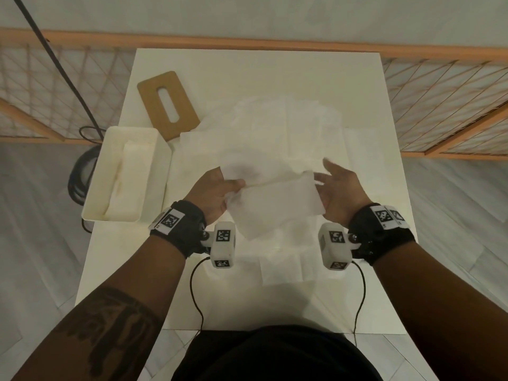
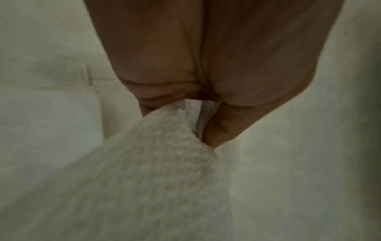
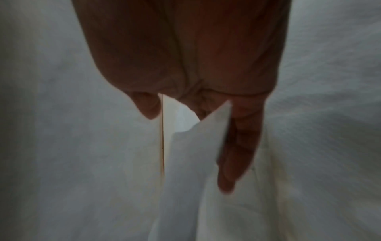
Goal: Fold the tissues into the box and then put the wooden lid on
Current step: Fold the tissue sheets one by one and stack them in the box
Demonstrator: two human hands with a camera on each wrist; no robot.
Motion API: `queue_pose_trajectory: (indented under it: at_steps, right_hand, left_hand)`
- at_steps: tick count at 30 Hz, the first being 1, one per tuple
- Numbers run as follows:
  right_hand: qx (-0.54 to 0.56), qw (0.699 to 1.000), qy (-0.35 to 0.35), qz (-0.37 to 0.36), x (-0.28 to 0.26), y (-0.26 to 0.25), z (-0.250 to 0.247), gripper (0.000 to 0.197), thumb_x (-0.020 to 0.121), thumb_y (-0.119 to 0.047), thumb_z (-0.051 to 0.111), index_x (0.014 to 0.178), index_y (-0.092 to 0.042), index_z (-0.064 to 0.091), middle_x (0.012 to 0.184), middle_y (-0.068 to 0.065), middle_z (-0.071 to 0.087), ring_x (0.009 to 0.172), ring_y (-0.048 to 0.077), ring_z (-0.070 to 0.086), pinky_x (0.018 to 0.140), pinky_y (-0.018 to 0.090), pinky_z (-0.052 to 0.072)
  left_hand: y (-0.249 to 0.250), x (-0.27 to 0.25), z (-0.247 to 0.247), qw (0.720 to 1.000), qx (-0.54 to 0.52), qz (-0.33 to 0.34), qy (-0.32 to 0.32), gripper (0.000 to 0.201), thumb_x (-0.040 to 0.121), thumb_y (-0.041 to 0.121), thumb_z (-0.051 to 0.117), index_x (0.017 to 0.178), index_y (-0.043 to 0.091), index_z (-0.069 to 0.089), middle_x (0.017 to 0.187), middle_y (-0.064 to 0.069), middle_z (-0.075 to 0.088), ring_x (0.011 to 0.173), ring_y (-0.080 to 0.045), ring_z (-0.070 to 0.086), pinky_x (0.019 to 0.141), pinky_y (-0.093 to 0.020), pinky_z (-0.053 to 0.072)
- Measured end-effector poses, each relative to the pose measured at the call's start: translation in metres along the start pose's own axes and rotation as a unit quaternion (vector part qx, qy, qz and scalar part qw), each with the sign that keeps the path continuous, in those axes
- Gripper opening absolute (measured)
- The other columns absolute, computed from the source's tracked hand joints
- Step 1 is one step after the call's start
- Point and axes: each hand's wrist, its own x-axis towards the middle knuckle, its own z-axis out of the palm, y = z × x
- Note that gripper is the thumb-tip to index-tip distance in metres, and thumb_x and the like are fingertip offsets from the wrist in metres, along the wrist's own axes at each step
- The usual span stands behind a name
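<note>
The left hand point(image 1: 213, 191) pinches the left edge of a tissue point(image 1: 275, 204) between thumb and fingers point(image 2: 216, 130), holding it up over the middle of the counter point(image 1: 316, 303). The right hand point(image 1: 339, 192) stands at the tissue's right edge with its fingers point(image 3: 237, 146) straight and spread; the sheet's corner touches them in the right wrist view, but no pinch shows there. The tissue hangs partly folded, its lower flap drooping toward the person.

The box point(image 1: 154, 171) sits at the counter's left edge, overhanging it slightly, with folded tissues point(image 1: 129, 177) already lying inside. The lid point(image 1: 168, 104), brown with a long slot, lies flat on the counter just beyond the box, tilted at an angle. Loose tissues point(image 1: 286, 125) are spread in an overlapping heap across the counter behind the hands, and more lie flat beneath and near the wrists. A dark cable point(image 1: 60, 64) runs down past the counter's left side.
</note>
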Motion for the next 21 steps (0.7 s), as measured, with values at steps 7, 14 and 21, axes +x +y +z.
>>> queue_pose_trajectory:
  at_steps: [7, 14, 21]
  right_hand:
    - [-0.122, 0.991, -0.04, -0.047, 0.01, 0.003, -0.008, 0.052, 0.094, -0.017, 0.07, 0.14, -0.001, 0.053, 0.128, 0.015, 0.069, 0.114, 0.028, 0.067, 0.093, 0.038, 0.058]
    - [-0.247, 0.967, -0.023, -0.049, 0.0, 0.008, -0.012, 0.033, 0.094, -0.016, 0.07, 0.124, -0.002, 0.069, 0.12, 0.012, 0.074, 0.119, 0.034, 0.067, 0.108, 0.048, 0.049]
    - [-0.261, 0.964, 0.001, -0.055, -0.009, 0.008, -0.007, 0.026, 0.1, -0.021, 0.062, 0.121, -0.007, 0.07, 0.118, 0.013, 0.074, 0.112, 0.035, 0.069, 0.102, 0.049, 0.053]
  left_hand:
    - [0.003, 0.002, -0.013, 0.997, 0.078, 0.006, -0.001, 0.027, 0.082, 0.022, 0.072, 0.109, 0.02, 0.077, 0.123, -0.019, 0.07, 0.119, -0.047, 0.061, 0.105, -0.065, 0.044]
    - [0.007, 0.0, -0.033, 0.982, 0.169, -0.027, -0.086, 0.063, 0.073, 0.021, 0.088, 0.131, 0.018, 0.062, 0.129, -0.005, 0.07, 0.123, -0.028, 0.063, 0.109, -0.046, 0.047]
    - [0.01, -0.002, -0.036, 0.909, 0.414, 0.012, -0.05, 0.05, 0.083, 0.041, 0.074, 0.129, 0.021, 0.067, 0.123, 0.003, 0.072, 0.115, -0.022, 0.066, 0.106, -0.049, 0.048]
